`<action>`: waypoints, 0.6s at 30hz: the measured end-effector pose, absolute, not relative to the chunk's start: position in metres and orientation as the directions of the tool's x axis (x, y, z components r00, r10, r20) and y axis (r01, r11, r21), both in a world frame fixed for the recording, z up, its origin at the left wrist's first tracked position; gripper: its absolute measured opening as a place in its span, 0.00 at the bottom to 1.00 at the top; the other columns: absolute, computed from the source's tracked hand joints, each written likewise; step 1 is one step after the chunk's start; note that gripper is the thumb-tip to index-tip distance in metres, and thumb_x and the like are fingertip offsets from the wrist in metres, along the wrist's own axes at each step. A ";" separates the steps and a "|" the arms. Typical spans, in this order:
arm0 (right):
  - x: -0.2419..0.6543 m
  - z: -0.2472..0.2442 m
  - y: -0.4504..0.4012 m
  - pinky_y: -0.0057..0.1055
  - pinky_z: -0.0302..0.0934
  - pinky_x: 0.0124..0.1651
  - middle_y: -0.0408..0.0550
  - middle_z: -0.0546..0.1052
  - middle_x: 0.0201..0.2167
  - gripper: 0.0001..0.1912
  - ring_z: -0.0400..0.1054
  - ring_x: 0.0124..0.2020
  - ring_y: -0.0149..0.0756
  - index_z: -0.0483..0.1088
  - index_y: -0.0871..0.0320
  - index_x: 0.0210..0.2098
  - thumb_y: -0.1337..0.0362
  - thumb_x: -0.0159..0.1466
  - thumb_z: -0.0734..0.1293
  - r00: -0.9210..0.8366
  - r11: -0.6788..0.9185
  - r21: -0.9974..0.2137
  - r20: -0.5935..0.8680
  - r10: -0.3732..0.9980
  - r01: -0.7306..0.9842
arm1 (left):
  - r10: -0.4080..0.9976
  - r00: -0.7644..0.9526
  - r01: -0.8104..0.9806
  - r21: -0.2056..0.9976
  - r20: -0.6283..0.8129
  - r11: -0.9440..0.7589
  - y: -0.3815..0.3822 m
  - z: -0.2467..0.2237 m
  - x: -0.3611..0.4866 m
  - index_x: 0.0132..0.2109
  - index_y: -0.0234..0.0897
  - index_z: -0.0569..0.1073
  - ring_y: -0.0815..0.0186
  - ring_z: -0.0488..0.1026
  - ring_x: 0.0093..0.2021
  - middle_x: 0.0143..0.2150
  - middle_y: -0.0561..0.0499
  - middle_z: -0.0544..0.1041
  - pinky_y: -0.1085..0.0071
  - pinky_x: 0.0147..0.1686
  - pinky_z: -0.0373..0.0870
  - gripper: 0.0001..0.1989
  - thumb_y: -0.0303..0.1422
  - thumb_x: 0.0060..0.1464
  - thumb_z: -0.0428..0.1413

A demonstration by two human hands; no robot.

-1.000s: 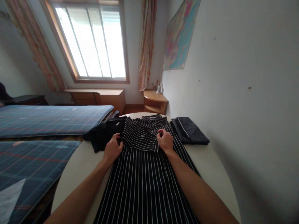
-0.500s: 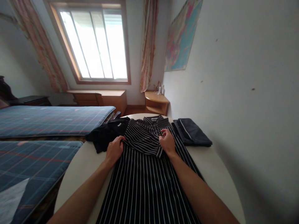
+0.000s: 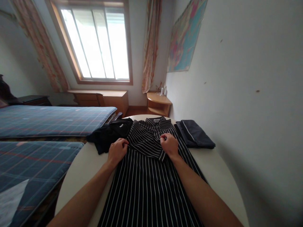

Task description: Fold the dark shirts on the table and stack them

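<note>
A black shirt with white stripes lies lengthwise on a round, pale table, its collar at the far end and its body running toward me. One sleeve is folded across the upper part. At the left edge of the fold, my left hand is closed in a pinch on the shirt. My right hand has thumb and forefinger pressed together on the fabric below the collar, near the sleeve's cuff. Left of the shirt sits a crumpled black garment; to the right, a stack of folded dark clothes.
Two plaid mattresses stand close on the left, a paper sheet on the nearer one. The white wall borders the right side. Beyond the table are a wooden desk and a small corner shelf.
My left hand has shifted slightly right with the edge of the shirt. The fingers of my right hand have closed together, moving a little to the left.
</note>
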State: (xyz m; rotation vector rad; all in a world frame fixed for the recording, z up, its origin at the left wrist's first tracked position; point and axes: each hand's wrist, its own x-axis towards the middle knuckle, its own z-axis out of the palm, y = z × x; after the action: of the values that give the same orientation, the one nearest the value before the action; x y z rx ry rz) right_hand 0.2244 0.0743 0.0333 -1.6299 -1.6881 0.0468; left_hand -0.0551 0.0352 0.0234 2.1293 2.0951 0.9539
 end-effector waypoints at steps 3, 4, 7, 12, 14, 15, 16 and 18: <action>0.220 0.034 0.072 0.37 0.54 0.52 0.48 0.80 0.39 0.10 0.68 0.46 0.42 0.76 0.55 0.34 0.65 0.62 0.62 0.110 0.164 -0.468 0.504 0.857 0.868 | 0.906 -0.107 0.924 0.377 0.410 -0.062 0.034 0.026 -0.051 0.40 0.40 0.78 0.59 0.77 0.43 0.47 0.50 0.80 0.67 0.44 0.68 0.13 0.35 0.63 0.48; 0.218 0.034 0.073 0.38 0.53 0.53 0.48 0.80 0.40 0.10 0.68 0.48 0.43 0.77 0.54 0.35 0.64 0.62 0.63 0.101 0.165 -0.450 0.510 0.854 0.877 | 0.906 -0.113 0.930 0.365 0.407 -0.048 0.035 0.027 -0.050 0.41 0.40 0.78 0.58 0.78 0.43 0.47 0.49 0.80 0.66 0.44 0.68 0.15 0.37 0.64 0.47; 0.210 0.037 0.081 0.42 0.49 0.57 0.49 0.80 0.43 0.10 0.66 0.51 0.44 0.77 0.54 0.38 0.64 0.63 0.63 0.043 0.164 -0.372 0.488 0.872 0.914 | 0.910 -0.147 0.936 0.352 0.388 0.001 0.036 0.026 -0.049 0.42 0.40 0.76 0.57 0.78 0.42 0.43 0.48 0.81 0.66 0.42 0.68 0.14 0.39 0.66 0.48; 0.189 0.050 0.118 0.46 0.49 0.58 0.51 0.80 0.43 0.11 0.65 0.53 0.47 0.77 0.54 0.40 0.63 0.64 0.63 -0.044 0.167 -0.296 0.382 0.923 0.941 | 0.900 -0.221 0.920 0.386 0.377 0.065 0.039 0.024 -0.050 0.49 0.40 0.70 0.55 0.79 0.41 0.42 0.49 0.81 0.66 0.40 0.68 0.10 0.37 0.64 0.51; 0.176 0.056 0.138 0.44 0.52 0.57 0.50 0.80 0.42 0.12 0.67 0.52 0.47 0.77 0.53 0.43 0.63 0.65 0.62 -0.067 0.190 -0.356 0.329 0.942 0.915 | 0.902 -0.209 0.924 0.380 0.377 0.055 0.039 0.023 -0.051 0.49 0.40 0.68 0.56 0.79 0.42 0.43 0.49 0.81 0.66 0.42 0.68 0.09 0.36 0.64 0.52; 0.168 0.059 0.148 0.41 0.54 0.55 0.50 0.80 0.43 0.13 0.68 0.52 0.46 0.76 0.53 0.45 0.63 0.65 0.62 -0.083 0.205 -0.411 0.296 0.952 0.888 | 0.905 -0.201 0.926 0.374 0.375 0.051 0.039 0.022 -0.051 0.48 0.40 0.68 0.56 0.79 0.41 0.43 0.49 0.81 0.66 0.42 0.67 0.08 0.35 0.64 0.52; 0.160 0.060 0.158 0.39 0.56 0.54 0.50 0.80 0.43 0.13 0.69 0.51 0.44 0.75 0.54 0.46 0.64 0.66 0.62 -0.099 0.217 -0.478 0.260 0.961 0.851 | 0.908 -0.195 0.928 0.369 0.372 0.048 0.039 0.022 -0.051 0.47 0.40 0.68 0.56 0.79 0.41 0.42 0.49 0.81 0.66 0.42 0.67 0.07 0.35 0.63 0.52; 0.144 0.059 0.178 0.34 0.59 0.52 0.50 0.80 0.44 0.14 0.71 0.49 0.42 0.73 0.56 0.49 0.64 0.67 0.62 -0.140 0.237 -0.576 0.209 0.968 0.782 | 0.914 -0.184 0.931 0.363 0.361 0.044 0.038 0.022 -0.052 0.45 0.41 0.69 0.57 0.79 0.39 0.38 0.50 0.81 0.66 0.43 0.67 0.05 0.34 0.63 0.52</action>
State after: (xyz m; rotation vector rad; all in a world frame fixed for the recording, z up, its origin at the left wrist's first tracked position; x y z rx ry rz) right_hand 0.1441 0.1778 0.0594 -1.5958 -1.9762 0.4502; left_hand -0.0517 0.0381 0.0219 2.0260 2.2917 0.8409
